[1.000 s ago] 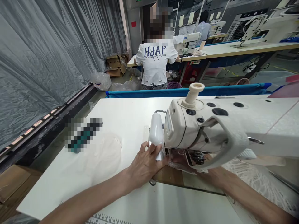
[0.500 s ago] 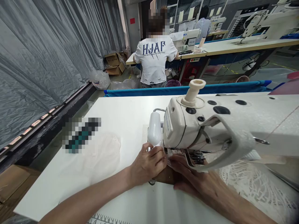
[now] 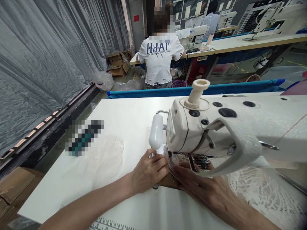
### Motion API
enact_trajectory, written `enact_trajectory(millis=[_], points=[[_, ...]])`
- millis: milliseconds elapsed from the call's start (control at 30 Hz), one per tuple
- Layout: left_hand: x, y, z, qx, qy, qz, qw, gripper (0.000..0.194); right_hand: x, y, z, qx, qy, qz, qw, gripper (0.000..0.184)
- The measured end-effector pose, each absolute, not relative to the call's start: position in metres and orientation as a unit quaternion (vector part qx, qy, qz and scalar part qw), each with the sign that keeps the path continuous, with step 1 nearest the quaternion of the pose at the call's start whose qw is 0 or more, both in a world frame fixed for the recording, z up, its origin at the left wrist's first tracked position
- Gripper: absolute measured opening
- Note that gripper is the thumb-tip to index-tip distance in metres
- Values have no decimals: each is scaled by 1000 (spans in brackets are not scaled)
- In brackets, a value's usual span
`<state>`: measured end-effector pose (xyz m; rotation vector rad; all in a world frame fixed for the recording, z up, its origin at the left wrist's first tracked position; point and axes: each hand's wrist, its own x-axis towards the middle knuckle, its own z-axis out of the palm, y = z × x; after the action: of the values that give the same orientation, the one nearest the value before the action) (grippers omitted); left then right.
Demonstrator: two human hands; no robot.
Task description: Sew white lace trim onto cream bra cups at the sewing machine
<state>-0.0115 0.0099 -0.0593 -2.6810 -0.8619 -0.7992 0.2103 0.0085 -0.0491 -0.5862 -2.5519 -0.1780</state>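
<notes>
My left hand (image 3: 150, 171) is closed, its curled fingers at the near side of a white lace strip (image 3: 170, 156) beside the needle area. My right hand (image 3: 201, 182) lies low under the head of a white sewing machine (image 3: 184, 127), fingers stretched out and resting on the lace; the machine's thread guard partly hides the fingertips. A brown plate (image 3: 169, 182) shows between the hands. Just above my left hand hangs a white lamp-like cylinder (image 3: 156, 131). More white lace (image 3: 261, 188) is bunched right of my right forearm.
A sheer white fabric piece (image 3: 105, 156) lies on the white table (image 3: 134, 111) at left. A ruler (image 3: 107, 224) sits at the near edge. Beyond a blue fabric trough (image 3: 144, 93), a person in a white shirt (image 3: 158, 60) sits at another machine. Cardboard boxes (image 3: 18, 188) stand at lower left.
My right hand has shifted slightly, fingers now further under the machine head, and more lace shows between the hands. My left hand stays nearly in place. The view has tilted a little.
</notes>
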Motion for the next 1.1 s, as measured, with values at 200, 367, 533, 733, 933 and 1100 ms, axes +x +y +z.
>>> enact_trajectory(millis=[200,367,533,733,933,1100], points=[[-12,6,-57,-914,-322,-239,60,26,209,8,-52,-228,-933,-49,274,25],[-13,3,-55,-911,-328,-246,38,27,212,6,-56,-229,-937,-55,260,27],[-13,2,-55,-909,-333,-249,43,25,213,6,-57,-237,-934,-56,262,24],[-12,2,-54,-906,-333,-254,53,23,209,5,-51,-256,-925,-54,275,27],[-12,2,-54,-902,-345,-249,67,24,205,6,-53,-267,-915,-72,294,30],[-12,3,-56,-886,-392,-232,88,32,205,10,-57,-298,-914,-83,263,27]])
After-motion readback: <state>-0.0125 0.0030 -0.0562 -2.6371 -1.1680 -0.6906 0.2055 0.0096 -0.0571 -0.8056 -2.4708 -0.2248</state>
